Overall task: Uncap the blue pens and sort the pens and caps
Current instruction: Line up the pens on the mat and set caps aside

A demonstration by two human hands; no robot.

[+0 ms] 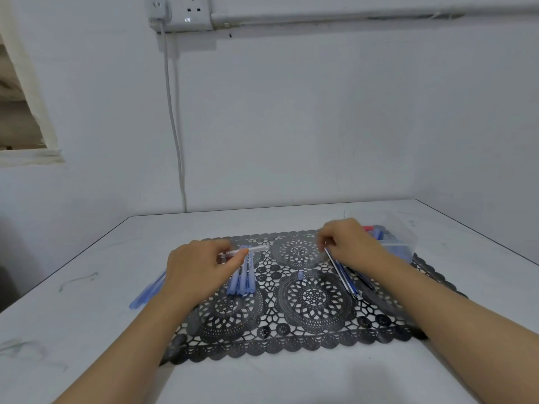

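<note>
Now the left hand's (198, 266) fingers (233, 258) grip a clear plastic pen barrel (258, 249) crosswise, just above a row of pale blue plastic pens (242, 282). The right hand's (354, 247) fingers (328, 239) pinch the top of a thin blue-striped pen (341, 274). Between both hands a small pale blue cap (300, 275) lies on the black lace-patterned mat (315, 298), and a clear plastic box (404, 239) sits just behind the right fingers on the white bench (87, 316).

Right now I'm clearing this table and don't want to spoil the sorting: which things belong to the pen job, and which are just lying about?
Job: clear plastic pen barrel in the left hand; thin dark-blue pens at the right hand; row of light-blue pens; small light-blue cap; clear plastic box.
Lying about: black lace placemat; white wall socket; grey cable.
</note>
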